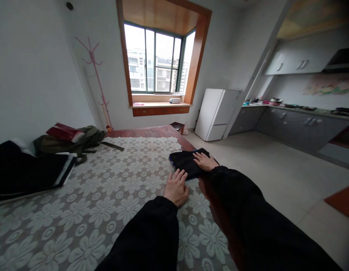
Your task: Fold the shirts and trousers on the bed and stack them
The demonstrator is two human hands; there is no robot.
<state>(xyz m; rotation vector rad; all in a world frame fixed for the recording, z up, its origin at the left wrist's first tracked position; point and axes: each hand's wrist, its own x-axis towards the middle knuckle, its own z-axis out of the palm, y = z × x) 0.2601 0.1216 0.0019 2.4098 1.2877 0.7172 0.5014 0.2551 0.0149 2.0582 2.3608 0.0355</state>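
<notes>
A folded black cloth with a bit of blue at its edge (186, 162) lies at the right edge of the table, on the lace tablecloth (129, 207) with its flower pattern. My right hand (205, 161) rests flat on the right part of the cloth, fingers spread. At the cloth's near left corner is my left hand (176, 187), palm down, its fingertips by the cloth's edge and its fingers slightly apart. Neither hand grips anything that shows.
On the table's left side are a black folded garment (27, 169), a green backpack (86, 141) and a dark red item (64, 132). Beyond the table stand a pink coat rack (98, 75) and a white fridge (215, 113). Kitchen cabinets (298, 128) line the right.
</notes>
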